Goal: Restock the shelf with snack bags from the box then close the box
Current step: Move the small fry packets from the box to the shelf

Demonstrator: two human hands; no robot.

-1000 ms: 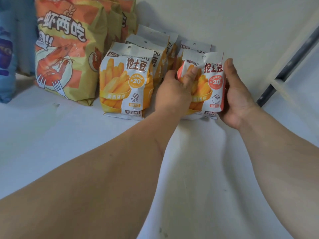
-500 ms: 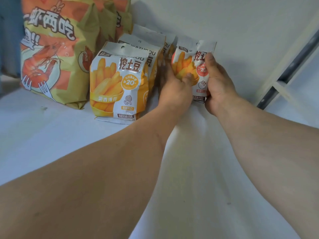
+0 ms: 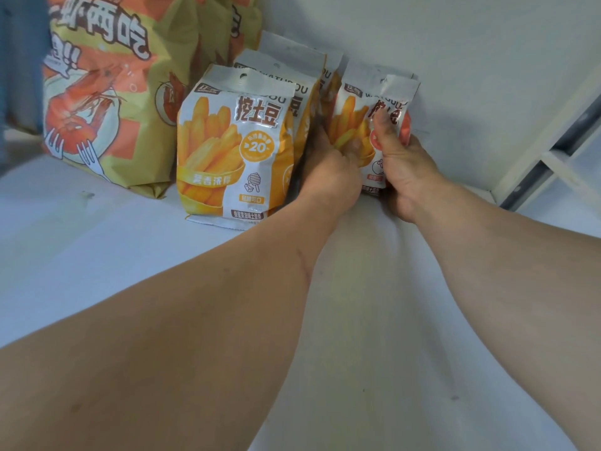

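Glossy crinkled snack bag (image 3: 349, 122) gripped upright between both hands (image 3: 367, 164).

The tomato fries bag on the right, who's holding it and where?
Both hands grip the red-trimmed fries bag: left hand at its left side, right hand at its right edge.

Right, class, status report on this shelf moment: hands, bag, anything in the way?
Both hands, left hand and right hand, grip red potato-stick bag. Upright at back wall. Yellow bags crowd its left.

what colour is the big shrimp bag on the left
Olive-yellow with orange-red shrimp art, the shrimp bag, head view.
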